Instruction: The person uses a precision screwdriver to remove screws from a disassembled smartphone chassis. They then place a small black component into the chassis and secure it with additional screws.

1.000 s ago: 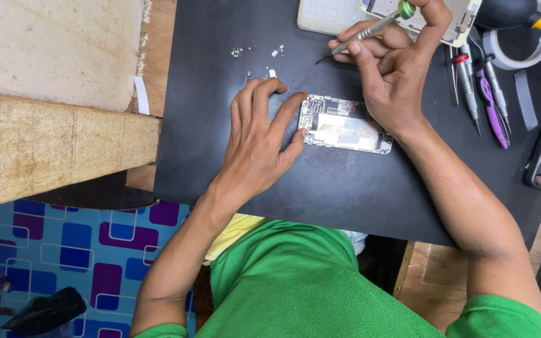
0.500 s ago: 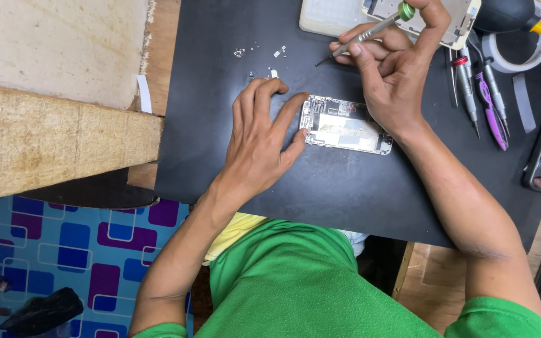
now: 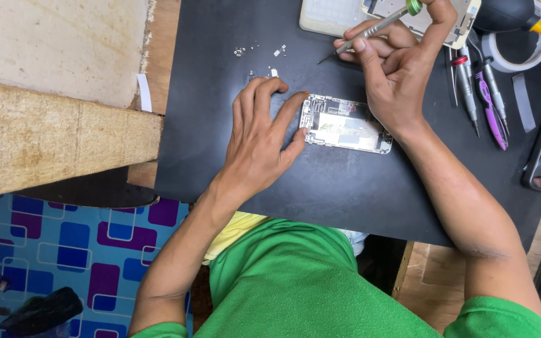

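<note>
Little change is seen against the earlier frames: the left hand (image 3: 261, 134) is kept spread flat on the black mat (image 3: 345, 194), and the screwdriver (image 3: 370, 28) is held at much the same slant, its tip perhaps raised a touch further from the work.

The left hand is opened wide, fingers splayed, nothing being clasped; its thumb and forefinger are laid against the near end of the opened phone (image 3: 345, 124), which is lying flat at the middle of the mat. The right hand (image 3: 399, 75) is closed around the slim screwdriver, whose green cap is pressed by the fingertip while the shaft is pinched between thumb and fingers. The tip is held above the mat, beyond the phone and clear of it.

A few tiny screws (image 3: 240, 51) are scattered near the mat's far edge.
</note>
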